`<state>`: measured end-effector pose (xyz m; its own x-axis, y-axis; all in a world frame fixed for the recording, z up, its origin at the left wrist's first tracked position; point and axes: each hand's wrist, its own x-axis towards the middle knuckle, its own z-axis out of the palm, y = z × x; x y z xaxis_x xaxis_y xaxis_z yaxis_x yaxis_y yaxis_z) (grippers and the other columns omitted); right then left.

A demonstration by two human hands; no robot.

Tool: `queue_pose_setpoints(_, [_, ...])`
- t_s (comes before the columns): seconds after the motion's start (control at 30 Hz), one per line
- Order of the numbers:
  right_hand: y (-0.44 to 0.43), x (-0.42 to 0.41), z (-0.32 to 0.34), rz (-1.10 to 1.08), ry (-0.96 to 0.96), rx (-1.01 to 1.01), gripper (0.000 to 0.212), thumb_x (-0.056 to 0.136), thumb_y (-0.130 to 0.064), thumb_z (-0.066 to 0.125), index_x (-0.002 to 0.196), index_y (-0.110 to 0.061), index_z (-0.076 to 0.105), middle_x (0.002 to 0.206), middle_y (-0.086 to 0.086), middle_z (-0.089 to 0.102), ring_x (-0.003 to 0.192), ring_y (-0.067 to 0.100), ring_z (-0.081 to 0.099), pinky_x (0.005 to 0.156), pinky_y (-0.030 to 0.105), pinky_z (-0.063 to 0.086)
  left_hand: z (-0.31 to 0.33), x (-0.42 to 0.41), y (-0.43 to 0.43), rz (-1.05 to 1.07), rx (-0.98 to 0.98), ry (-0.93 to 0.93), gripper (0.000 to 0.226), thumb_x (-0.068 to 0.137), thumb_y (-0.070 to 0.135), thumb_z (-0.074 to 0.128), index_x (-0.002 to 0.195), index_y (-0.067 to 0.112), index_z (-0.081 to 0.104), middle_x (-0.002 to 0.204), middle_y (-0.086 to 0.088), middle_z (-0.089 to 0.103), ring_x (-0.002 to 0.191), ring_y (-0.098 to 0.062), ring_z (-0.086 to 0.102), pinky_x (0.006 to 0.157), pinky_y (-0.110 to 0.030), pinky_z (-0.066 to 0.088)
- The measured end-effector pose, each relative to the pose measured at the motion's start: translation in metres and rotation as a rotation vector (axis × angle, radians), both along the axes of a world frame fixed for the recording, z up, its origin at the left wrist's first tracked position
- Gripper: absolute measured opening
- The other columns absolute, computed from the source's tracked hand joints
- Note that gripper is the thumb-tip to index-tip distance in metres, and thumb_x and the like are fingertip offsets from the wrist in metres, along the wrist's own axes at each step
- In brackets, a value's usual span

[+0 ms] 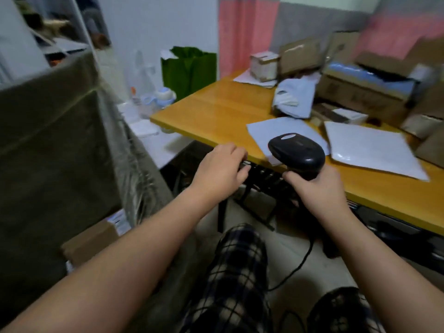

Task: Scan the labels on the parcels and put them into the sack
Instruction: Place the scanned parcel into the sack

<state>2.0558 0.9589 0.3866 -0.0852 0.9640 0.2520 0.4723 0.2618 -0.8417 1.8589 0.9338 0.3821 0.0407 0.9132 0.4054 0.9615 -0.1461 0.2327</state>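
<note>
A seated person faces a yellow wooden table [216, 109], seen from over their own forearms. To their left rises a big olive-grey woven sack [52, 140]. The view there is smeared, so its mouth cannot be made out, though it seems to gape toward the person.

The parcels wait on the table: brown cardboard boxes [365, 90] piled at the far right, a large flat white mailer [374, 150] in front of them, a second white mailer [271, 128] nearer the middle, and a crumpled pale poly bag [295, 97] behind it.

Likely trouble: both flat mailers overhang or sit close to the near edge, so a careless reach could sweep one to the floor. If a label faces down, the scan would fail. The scanner's black cable [305, 260] trails past the knees and could snag as a parcel swings across to the sack.

The right hand [317, 188] is wrapped around the grip of a black handheld scanner [296, 152], whose head is raised over the corner of the nearer mailer. The left hand [221, 169] hangs palm down at the table's near edge with its fingers loosely curled, holding nothing. Both forearms are stretched forward.
</note>
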Motion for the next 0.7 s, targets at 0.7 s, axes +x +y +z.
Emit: queue_pose_setpoints(0.7, [0.036,0.067,-0.008,-0.084,0.288,-0.018,0.025,0.075,-0.011,0.076,0.078,-0.032,0.063,0.079,-0.012,0.065,0.079,0.0,0.058,0.063,0.019,0.04,0.021,0.019,0.071,-0.075,-0.041,-0.081,0.026,0.093,0.012,0.055,0.115,0.018,0.068,0.117,-0.004,0.068,0.109,-0.027,0.059,0.086,-0.038,0.049])
